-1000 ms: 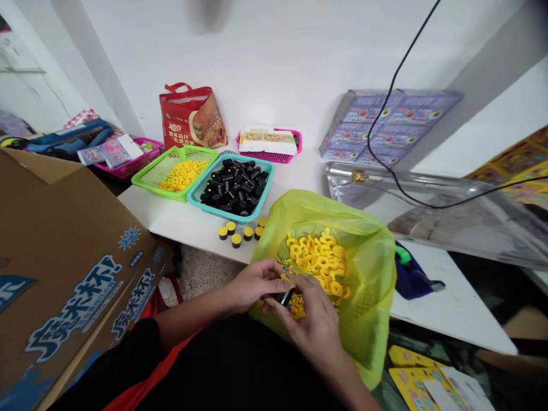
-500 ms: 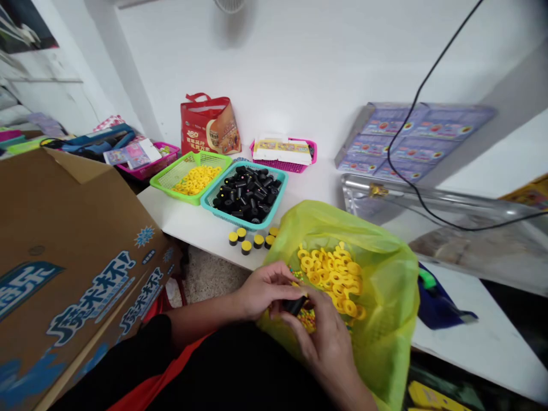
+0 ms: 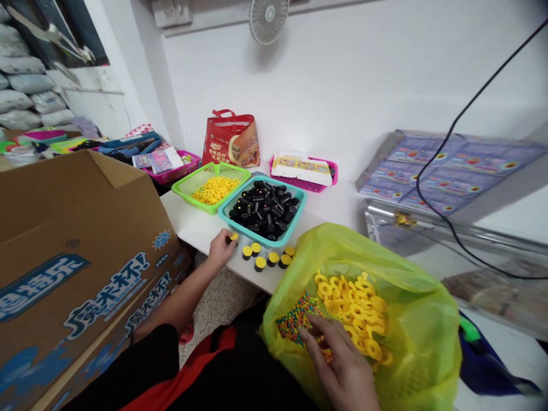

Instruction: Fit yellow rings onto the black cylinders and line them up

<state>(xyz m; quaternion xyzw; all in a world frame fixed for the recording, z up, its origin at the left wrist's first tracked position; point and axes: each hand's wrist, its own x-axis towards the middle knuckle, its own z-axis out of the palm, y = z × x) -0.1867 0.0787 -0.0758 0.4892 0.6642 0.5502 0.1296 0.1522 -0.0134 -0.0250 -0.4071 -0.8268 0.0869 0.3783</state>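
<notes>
My left hand [image 3: 221, 249] reaches to the table's front edge and pinches a small black cup with a yellow top [image 3: 233, 236]. Just right of it, several black cups with yellow tops [image 3: 260, 264] stand upright on the table. Over the yellow plastic bag [image 3: 419, 285], my right hand [image 3: 340, 357] has its fingers apart and nothing visible in them. Below its fingertips lie small multicoloured beads [image 3: 299, 317]. Beside them in the bag is a heap of yellow ring-shaped plastic pieces [image 3: 355, 308].
A turquoise basket [image 3: 265, 242] of black cylinders stands behind the cups, beside a green basket [image 3: 182, 191] of yellow pieces. A large cardboard box [image 3: 107, 228] rises at left. Behind are a red bag [image 3: 231, 140] and a pink basket [image 3: 303, 184]. A black cable [image 3: 445, 137] hangs at right.
My left hand has left the bag and moved up and left to the table with the yellow-topped cup. My right hand has let go and opened over the beads. The view has shifted.
</notes>
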